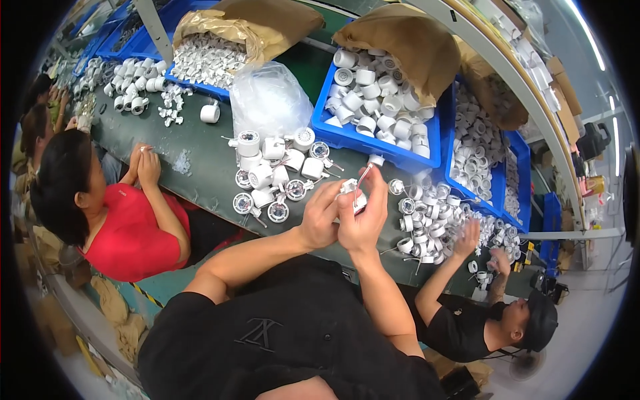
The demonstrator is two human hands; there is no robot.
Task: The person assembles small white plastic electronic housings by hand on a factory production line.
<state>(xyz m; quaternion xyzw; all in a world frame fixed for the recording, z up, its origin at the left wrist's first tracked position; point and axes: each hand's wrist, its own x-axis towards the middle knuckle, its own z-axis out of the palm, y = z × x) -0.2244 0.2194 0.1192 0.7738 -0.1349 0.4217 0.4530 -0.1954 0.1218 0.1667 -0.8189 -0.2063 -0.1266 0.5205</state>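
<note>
In front of my chest, above the table, my two hands meet around a small white plastic part (349,187). My left hand (321,215) has its fingers closed on the part's left side. On its other side, my right hand (367,217) grips it too, fingers bent around it. A thin reddish and white cable (364,176) runs up along the right fingers toward a small white cylindrical piece (377,160). Just left of my hands lies a cluster of white round housings (261,176), some showing circuit boards and trailing wires. The palms and part of the held piece are hidden.
A blue bin (393,155) of white cups stands beyond my hands, with another blue bin (497,200) of rings at right. More wired housings (427,227) are piled right. A clear plastic bag (270,100) lies far left. Co-workers sit on both sides, one in a red shirt (137,230).
</note>
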